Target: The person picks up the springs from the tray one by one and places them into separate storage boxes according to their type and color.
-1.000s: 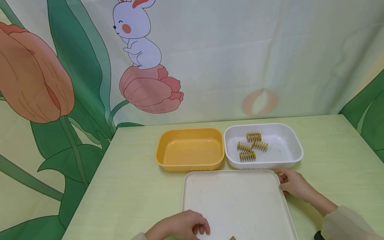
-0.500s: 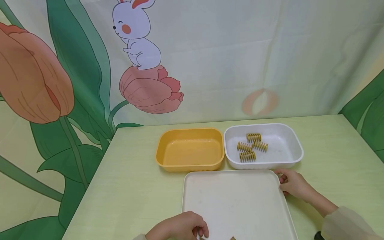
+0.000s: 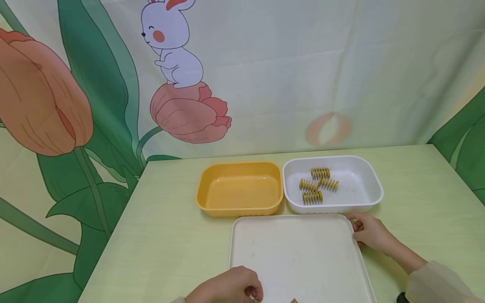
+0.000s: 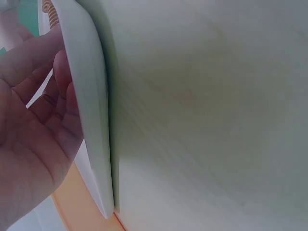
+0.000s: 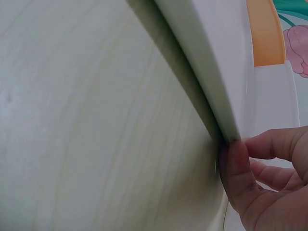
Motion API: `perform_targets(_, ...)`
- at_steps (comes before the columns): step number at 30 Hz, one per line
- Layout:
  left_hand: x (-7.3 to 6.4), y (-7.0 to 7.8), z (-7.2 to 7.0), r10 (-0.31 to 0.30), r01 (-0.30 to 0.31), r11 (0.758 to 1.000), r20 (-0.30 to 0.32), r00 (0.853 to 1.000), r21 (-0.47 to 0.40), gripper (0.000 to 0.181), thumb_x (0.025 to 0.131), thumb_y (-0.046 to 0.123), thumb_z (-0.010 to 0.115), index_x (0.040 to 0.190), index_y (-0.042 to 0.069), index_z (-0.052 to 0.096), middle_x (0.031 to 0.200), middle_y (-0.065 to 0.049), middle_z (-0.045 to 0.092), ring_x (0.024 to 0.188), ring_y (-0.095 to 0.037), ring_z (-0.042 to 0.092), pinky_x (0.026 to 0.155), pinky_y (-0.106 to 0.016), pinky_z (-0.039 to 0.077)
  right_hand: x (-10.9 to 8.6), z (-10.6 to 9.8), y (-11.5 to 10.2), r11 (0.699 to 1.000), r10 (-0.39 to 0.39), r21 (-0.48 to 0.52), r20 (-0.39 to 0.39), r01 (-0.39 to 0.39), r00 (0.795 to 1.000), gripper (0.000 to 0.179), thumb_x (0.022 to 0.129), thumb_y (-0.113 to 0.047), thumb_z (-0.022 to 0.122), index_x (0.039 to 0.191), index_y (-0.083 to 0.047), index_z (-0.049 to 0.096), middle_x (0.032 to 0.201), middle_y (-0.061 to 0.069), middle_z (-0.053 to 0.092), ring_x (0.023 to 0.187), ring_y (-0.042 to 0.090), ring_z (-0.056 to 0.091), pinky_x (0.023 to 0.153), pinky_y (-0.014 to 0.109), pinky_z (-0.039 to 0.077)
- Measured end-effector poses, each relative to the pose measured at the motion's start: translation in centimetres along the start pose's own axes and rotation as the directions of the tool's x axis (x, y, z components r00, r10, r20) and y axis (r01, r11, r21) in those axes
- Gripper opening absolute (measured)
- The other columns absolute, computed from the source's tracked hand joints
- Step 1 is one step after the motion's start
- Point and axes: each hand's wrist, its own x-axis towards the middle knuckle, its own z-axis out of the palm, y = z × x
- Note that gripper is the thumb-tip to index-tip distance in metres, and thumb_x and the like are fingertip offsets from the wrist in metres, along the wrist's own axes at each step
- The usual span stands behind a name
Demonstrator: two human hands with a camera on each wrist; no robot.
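The left hand lies over the left edge of the off-white tray, its fingers bent and pinching a gold spring that shows only in part at the bottom of the head view. A second spring lies on the tray to the right of that hand, mostly cut off by the frame. The right hand grasps the tray's rim at the far right corner, thumb and fingers on either side of it. Just beyond the tray's far edge, toward the far edge of the surface, a yellow container and a white container sit side by side; the white one holds four springs, grouped toward its left end. Behind the surface's far edge hangs a printed cloth, its design a white rabbit seated on a pink flower, with a large orange tulip to the left.
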Motion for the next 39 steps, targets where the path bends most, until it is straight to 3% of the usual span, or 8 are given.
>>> perform_targets(9,0.1,0.1,0.2,-0.009,0.009,1.0,-0.014,1.0,0.022,0.013,0.075,0.011,0.061,0.082,0.022,0.065,0.075,0.017,0.056,0.065,0.005,0.047,0.061,-0.012,0.041,0.0,0.0,0.0,1.0,-0.01,-0.003,0.003,0.01,1.0,0.047,0.069,0.007,0.053,0.115,0.01,0.045,0.077,0.01,0.05,0.055,0.014,0.05,0.047,0.026,0.046)
perform_targets(16,0.1,0.1,0.3,0.052,-0.048,0.992,-0.031,0.998,0.12,0.011,0.078,0.013,0.059,0.082,0.022,0.064,0.076,0.018,0.054,0.068,0.006,0.047,0.064,-0.01,0.039,0.0,0.0,0.0,1.0,-0.008,-0.002,-0.002,0.008,1.0,0.047,0.069,0.006,0.053,0.115,0.009,0.046,0.077,0.01,0.05,0.056,0.014,0.05,0.047,0.026,0.046)
perform_targets(24,0.2,0.6,-0.6,0.031,-0.028,0.998,-0.069,0.997,0.047,0.013,0.075,0.008,0.062,0.082,0.019,0.064,0.071,0.015,0.055,0.064,0.005,0.045,0.061,-0.011,0.04,0.0,0.0,0.0,1.0,-0.014,-0.005,-0.011,0.014,1.0,0.047,0.068,0.007,0.054,0.115,0.008,0.047,0.077,0.01,0.051,0.055,0.014,0.05,0.046,0.026,0.045)
perform_targets(30,0.7,0.5,-1.1,0.09,-0.078,0.991,-0.113,0.99,0.108,0.012,0.071,0.006,0.065,0.079,0.016,0.064,0.067,0.012,0.053,0.062,0.006,0.041,0.058,-0.008,0.037,0.1,0.0,0.1,1.0,-0.009,-0.007,-0.012,0.009,1.0,0.047,0.068,0.007,0.054,0.115,0.008,0.047,0.077,0.01,0.051,0.055,0.014,0.05,0.047,0.026,0.045)
perform_targets(35,0.9,0.4,-1.6,0.097,-0.085,0.992,-0.146,0.985,0.088,0.01,0.072,0.008,0.067,0.081,0.013,0.064,0.069,0.01,0.055,0.063,0.007,0.042,0.06,-0.007,0.038,0.0,0.0,0.0,1.0,-0.007,-0.005,-0.006,0.007,1.0,0.047,0.069,0.007,0.054,0.115,0.009,0.046,0.077,0.01,0.051,0.056,0.015,0.05,0.046,0.026,0.045)
perform_targets(39,1.0,0.2,-2.1,0.125,-0.108,0.99,-0.203,0.971,0.092,0.008,0.073,0.009,0.066,0.081,0.011,0.064,0.071,0.007,0.057,0.064,0.006,0.043,0.062,-0.007,0.039,0.1,0.1,0.1,1.0,-0.007,-0.01,-0.007,0.007,1.0,0.047,0.069,0.007,0.054,0.115,0.009,0.046,0.077,0.01,0.051,0.055,0.015,0.05,0.046,0.026,0.045)
